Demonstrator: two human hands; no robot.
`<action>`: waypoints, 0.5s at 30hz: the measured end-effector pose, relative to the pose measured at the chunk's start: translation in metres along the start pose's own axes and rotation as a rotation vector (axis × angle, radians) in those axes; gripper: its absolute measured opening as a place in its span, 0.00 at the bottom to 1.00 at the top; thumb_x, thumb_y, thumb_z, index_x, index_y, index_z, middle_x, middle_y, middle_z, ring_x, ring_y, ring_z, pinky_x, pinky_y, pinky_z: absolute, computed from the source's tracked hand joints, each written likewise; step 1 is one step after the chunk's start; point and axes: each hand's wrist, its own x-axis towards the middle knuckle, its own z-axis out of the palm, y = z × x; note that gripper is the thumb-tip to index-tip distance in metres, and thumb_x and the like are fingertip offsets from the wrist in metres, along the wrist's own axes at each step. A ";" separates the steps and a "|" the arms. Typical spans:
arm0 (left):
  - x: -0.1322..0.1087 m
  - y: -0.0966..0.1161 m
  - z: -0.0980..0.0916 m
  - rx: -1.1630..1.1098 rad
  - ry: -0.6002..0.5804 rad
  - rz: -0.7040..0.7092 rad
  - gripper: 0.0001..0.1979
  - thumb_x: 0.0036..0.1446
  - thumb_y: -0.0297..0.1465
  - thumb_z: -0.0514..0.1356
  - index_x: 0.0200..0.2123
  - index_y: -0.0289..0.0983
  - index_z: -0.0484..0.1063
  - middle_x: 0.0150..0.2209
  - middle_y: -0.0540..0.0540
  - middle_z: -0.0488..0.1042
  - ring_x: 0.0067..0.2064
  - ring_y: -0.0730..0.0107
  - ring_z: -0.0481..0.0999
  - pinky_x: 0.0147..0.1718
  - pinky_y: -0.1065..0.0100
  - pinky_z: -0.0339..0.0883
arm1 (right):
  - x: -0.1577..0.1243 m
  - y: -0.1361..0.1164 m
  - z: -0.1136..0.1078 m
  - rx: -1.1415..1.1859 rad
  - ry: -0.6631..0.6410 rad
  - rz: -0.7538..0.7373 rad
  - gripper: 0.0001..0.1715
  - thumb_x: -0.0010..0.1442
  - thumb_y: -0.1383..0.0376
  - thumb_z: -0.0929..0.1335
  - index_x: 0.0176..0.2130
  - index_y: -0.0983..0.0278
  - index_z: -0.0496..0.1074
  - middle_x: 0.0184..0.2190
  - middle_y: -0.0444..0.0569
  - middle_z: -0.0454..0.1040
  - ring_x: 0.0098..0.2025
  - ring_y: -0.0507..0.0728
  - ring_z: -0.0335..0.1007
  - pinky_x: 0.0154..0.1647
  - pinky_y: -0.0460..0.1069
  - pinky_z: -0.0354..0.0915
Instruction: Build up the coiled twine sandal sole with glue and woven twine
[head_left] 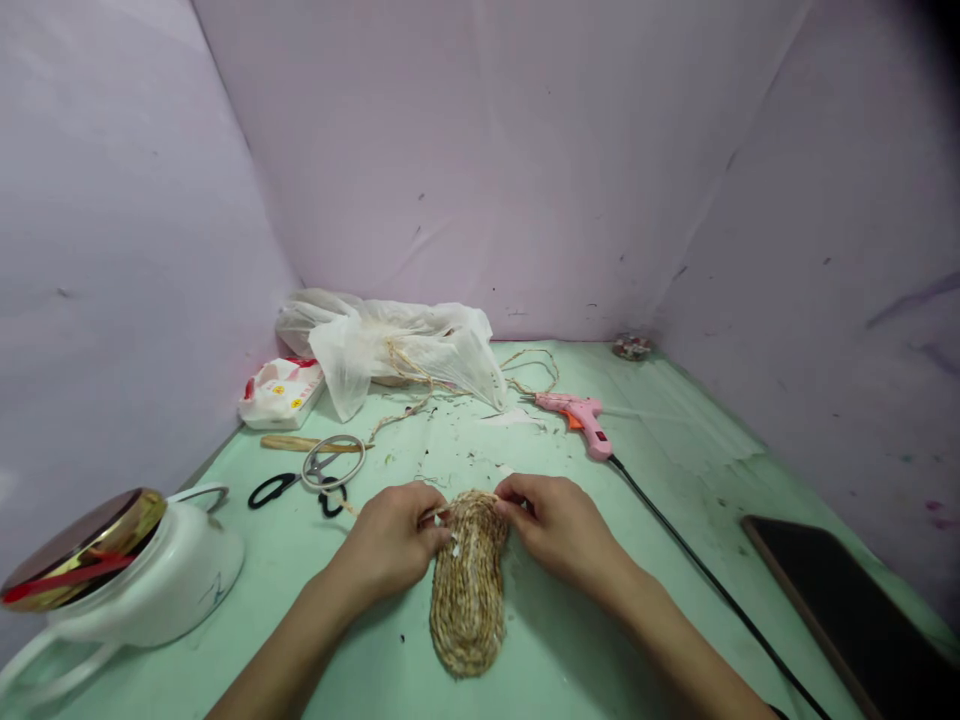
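Observation:
A sole-shaped mat of coiled straw cord (469, 600) lies in the middle, its long side pointing away from me. At its far left edge my left hand (401, 530) is closed in a pinch on the loose straw cord (441, 511), which joins the mat there. My right hand (551, 525) pinches the mat's far right edge between thumb and fingers. Small white bits show on the mat near my left thumb. Black-handled scissors (274, 490) lie left of my left hand, with a pale ring (334, 463) over their blades.
A pink glue gun (581, 415) with a black cable (697, 570) lies beyond my right hand. A dark phone-like slab (847, 620) is at right. Farther back are a white plastic bag (405, 340) and a small box (281, 395). A white lidded pot (157, 580) stands at left.

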 end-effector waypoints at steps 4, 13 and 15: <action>0.000 0.002 0.003 0.191 -0.070 -0.007 0.06 0.46 0.28 0.56 0.19 0.38 0.67 0.20 0.50 0.69 0.25 0.69 0.68 0.23 0.72 0.52 | -0.001 -0.002 0.002 -0.034 0.010 0.013 0.09 0.54 0.66 0.63 0.30 0.60 0.74 0.26 0.45 0.77 0.27 0.55 0.68 0.25 0.47 0.51; 0.000 0.005 0.001 0.256 0.361 -0.042 0.22 0.50 0.28 0.54 0.51 0.37 0.63 0.50 0.41 0.69 0.42 0.59 0.72 0.34 0.67 0.63 | -0.001 -0.003 0.008 0.051 0.045 0.014 0.11 0.55 0.65 0.62 0.32 0.60 0.74 0.29 0.46 0.77 0.30 0.55 0.69 0.29 0.47 0.56; 0.001 0.002 0.004 0.126 0.233 -0.056 0.16 0.50 0.34 0.56 0.43 0.37 0.70 0.41 0.43 0.75 0.34 0.63 0.73 0.32 0.67 0.64 | 0.000 -0.001 0.006 0.001 0.039 0.059 0.11 0.54 0.65 0.63 0.32 0.60 0.75 0.30 0.47 0.78 0.30 0.56 0.70 0.29 0.48 0.56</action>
